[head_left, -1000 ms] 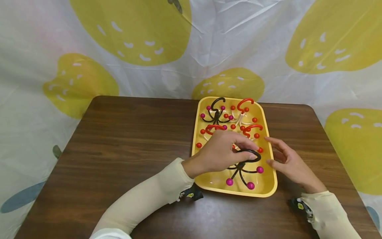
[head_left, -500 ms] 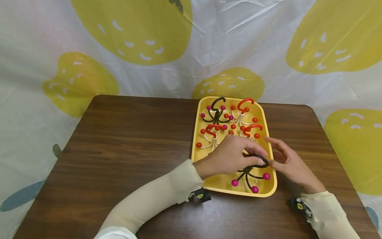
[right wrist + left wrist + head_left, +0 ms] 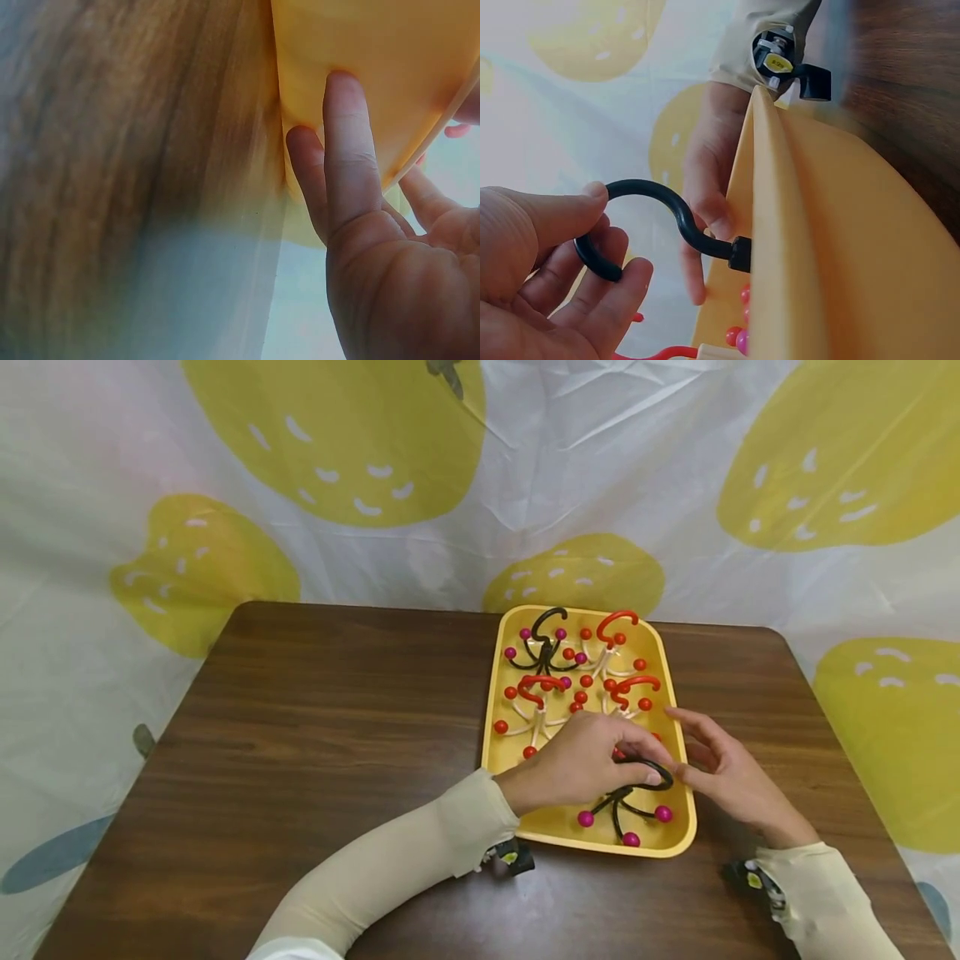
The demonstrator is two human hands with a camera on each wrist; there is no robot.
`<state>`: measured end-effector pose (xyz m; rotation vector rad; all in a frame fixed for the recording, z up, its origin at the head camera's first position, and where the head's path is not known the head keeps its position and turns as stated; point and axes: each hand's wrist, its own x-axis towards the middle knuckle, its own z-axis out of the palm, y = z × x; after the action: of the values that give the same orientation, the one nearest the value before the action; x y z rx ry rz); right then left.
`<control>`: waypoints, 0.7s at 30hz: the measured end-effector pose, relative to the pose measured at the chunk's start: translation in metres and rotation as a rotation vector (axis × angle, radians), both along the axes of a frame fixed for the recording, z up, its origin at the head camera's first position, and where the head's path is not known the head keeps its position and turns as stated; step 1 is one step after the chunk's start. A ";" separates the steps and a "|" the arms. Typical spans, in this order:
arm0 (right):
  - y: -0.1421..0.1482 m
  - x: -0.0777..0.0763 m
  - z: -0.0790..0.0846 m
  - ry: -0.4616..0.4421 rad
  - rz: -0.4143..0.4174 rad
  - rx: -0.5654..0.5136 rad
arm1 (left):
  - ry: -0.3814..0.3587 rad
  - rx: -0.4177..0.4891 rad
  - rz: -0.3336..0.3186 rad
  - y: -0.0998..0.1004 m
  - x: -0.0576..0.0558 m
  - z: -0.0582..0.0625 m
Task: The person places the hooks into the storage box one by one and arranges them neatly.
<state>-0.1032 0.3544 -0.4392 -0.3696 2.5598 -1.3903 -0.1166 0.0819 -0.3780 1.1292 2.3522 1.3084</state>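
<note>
In the head view a yellow tray [image 3: 577, 844] holds several claw-shaped scalp massagers with hooked handles. My left hand [image 3: 581, 762] pinches the looped handle of a black massager [image 3: 663, 785] with magenta ball tips, over the tray's near right part. The left wrist view shows thumb and fingers on that black hook [image 3: 684, 217]; its legs are hidden behind the tray wall. At the tray's right side is my right hand [image 3: 723, 768], fingertips at the rim. From the right wrist, fairly straight fingers [image 3: 349, 142] lie against the tray's outer wall [image 3: 405, 52].
Behind the left hand stand another black massager [image 3: 546, 647] and white massagers with red hooks, such as one at the back right [image 3: 607, 647]. The brown wooden table [image 3: 337, 710] stretches left of the tray. A lemon-print cloth [image 3: 420, 564] hangs behind.
My left hand has carried the black massager rightward and toward the near side of the tray, slowing in the last half second. The right hand has stayed at the rim.
</note>
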 end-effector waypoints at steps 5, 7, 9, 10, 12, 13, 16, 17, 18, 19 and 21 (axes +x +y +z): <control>0.000 0.000 0.000 0.017 0.005 -0.003 | -0.014 -0.015 -0.003 0.002 0.000 0.000; 0.000 0.000 0.000 0.016 0.006 -0.006 | -0.021 -0.021 -0.006 0.003 0.000 0.001; 0.000 0.000 0.000 0.011 0.005 -0.006 | -0.022 -0.028 -0.009 0.003 0.000 0.002; 0.000 0.000 0.000 0.008 0.005 -0.007 | -0.019 -0.028 -0.012 0.003 0.000 0.002; 0.000 0.000 0.000 0.002 0.006 -0.005 | -0.014 -0.021 -0.020 0.002 0.000 0.001; 0.001 0.000 0.000 0.001 0.006 -0.005 | -0.012 -0.019 -0.023 0.002 0.000 0.001; 0.001 0.000 0.000 -0.002 0.008 -0.009 | -0.002 -0.002 -0.030 0.000 0.001 0.000; 0.001 -0.001 0.000 -0.003 0.008 -0.009 | 0.005 0.005 -0.028 0.000 0.001 0.000; 0.001 -0.001 0.000 -0.002 0.009 -0.007 | 0.014 0.006 -0.026 -0.001 0.002 0.000; 0.001 -0.001 0.001 -0.003 0.009 -0.004 | 0.023 0.004 -0.023 -0.003 0.002 0.000; 0.001 -0.001 0.001 -0.004 0.009 0.001 | 0.053 0.003 -0.021 -0.006 0.004 0.001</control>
<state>-0.1038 0.3555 -0.4385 -0.3769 2.5524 -1.3850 -0.1125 0.0764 -0.3767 1.2010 2.3696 1.2902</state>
